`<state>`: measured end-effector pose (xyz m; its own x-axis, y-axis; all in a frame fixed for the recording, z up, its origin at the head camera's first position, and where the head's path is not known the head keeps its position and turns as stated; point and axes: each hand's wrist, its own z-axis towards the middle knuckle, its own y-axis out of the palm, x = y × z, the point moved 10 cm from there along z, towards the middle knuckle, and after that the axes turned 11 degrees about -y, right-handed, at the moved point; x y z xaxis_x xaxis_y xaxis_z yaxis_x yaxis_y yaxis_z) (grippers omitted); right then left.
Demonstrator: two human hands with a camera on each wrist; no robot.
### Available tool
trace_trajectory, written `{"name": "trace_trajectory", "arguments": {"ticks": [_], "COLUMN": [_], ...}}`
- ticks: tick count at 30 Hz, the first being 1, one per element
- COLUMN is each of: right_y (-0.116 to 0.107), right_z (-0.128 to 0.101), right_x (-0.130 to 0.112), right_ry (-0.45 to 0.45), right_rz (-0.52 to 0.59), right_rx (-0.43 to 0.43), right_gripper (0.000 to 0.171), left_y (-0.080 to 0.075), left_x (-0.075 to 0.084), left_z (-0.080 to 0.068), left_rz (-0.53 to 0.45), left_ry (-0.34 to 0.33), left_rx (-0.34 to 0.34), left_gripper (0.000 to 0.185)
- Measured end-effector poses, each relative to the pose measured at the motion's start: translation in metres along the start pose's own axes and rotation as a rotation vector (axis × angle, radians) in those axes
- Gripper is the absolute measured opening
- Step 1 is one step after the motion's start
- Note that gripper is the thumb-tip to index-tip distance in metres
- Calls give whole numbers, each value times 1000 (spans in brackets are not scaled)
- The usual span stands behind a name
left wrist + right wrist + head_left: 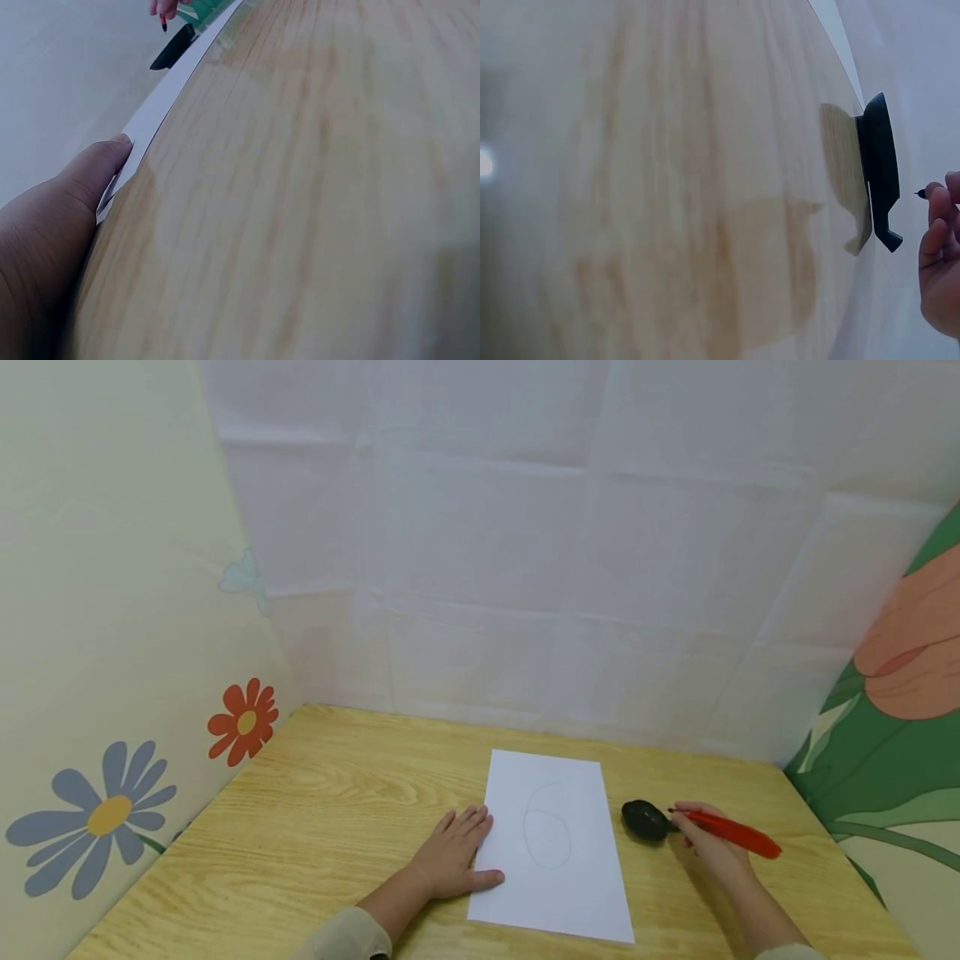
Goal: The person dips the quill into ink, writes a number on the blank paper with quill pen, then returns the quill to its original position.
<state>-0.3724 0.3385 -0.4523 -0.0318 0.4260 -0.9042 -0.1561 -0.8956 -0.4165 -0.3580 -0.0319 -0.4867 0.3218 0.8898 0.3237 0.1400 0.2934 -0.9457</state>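
Note:
My left hand (453,860) lies flat at the left edge of a white sheet of paper (592,893), its thumb over the paper. On the sheet is a faint pencil-thin drawing (548,839), an oval with a curved line rising from its top. My right hand (712,847) pinches a thick red pen (738,837) with its dark tip pointing left. Just left of that tip, a glossy black rounded object with a short stem (645,821) rests on the table, right of the paper. The right wrist view shows this black object (879,154) from the side, near the fingers (937,232).
The wood-grain table (337,793) runs back to a creased white cloth backdrop (480,568). Panels with printed flowers stand on either side, a pale left panel (97,610) and a green and orange right panel (911,693).

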Motion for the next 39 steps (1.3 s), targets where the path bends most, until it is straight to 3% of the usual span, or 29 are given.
{"name": "trace_trajectory", "arguments": {"ticks": [7,13,19,27,35,39], "right_y": [7,7,5,4,0,0], "right_z": [-1,-2,-4,-5,0,1], "right_x": [-2,-4,-8,-27,-16,-13], "right_ry": [-40,-99,-132,-348,-263,-281], "right_rz": [-7,3,-122,-322,-511,-515], "right_rx": [-69,-47,-28,-45,-107,-136], "right_gripper": [41,42,39,25,26,27], "left_y": [0,-1,-1,0,-1,-1], "left_x": [1,1,1,1,2,1], "left_z": [0,0,0,-1,-1,-1], "left_rz": [-3,-5,-10,-8,-7,-6], "left_ry": [2,1,-1,-2,-1,0], "left_rx": [-5,-13,-8,-10,-7,-4], "left_gripper": [92,92,92,92,92,92]}}
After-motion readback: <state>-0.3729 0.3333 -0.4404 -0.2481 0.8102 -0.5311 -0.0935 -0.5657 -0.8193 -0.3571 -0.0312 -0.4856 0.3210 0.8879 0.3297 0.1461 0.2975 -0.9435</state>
